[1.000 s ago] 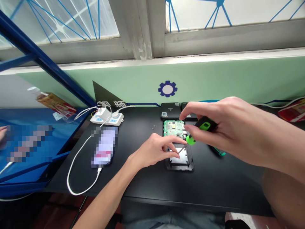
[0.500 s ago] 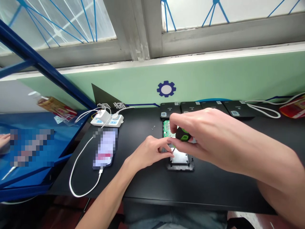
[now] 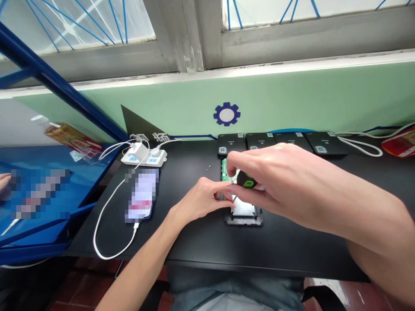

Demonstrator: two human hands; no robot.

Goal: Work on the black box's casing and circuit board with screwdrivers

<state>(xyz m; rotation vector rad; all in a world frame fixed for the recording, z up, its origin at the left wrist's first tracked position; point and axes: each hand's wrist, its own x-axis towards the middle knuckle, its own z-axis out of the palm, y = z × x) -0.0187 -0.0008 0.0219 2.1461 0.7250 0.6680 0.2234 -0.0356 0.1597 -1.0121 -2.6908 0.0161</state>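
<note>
The flat black plastic case (image 3: 244,219) is open, its green circuit board (image 3: 226,169) bare; a green-and-black screwdriver (image 3: 247,181) is gripped by the right hand (image 3: 285,185), the left hand's (image 3: 201,199) grip unclear.

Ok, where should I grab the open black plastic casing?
Pinch the open black plastic casing by its near end, coming from your side: that straight rim lies exposed, while your left hand and right hand, holding the green-and-black screwdriver, crowd its far part.

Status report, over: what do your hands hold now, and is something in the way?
Right hand holds green-and-black screwdriver over open black casing. Left hand close beside it. Green circuit board behind. Hands hide screwdriver tip.
</note>
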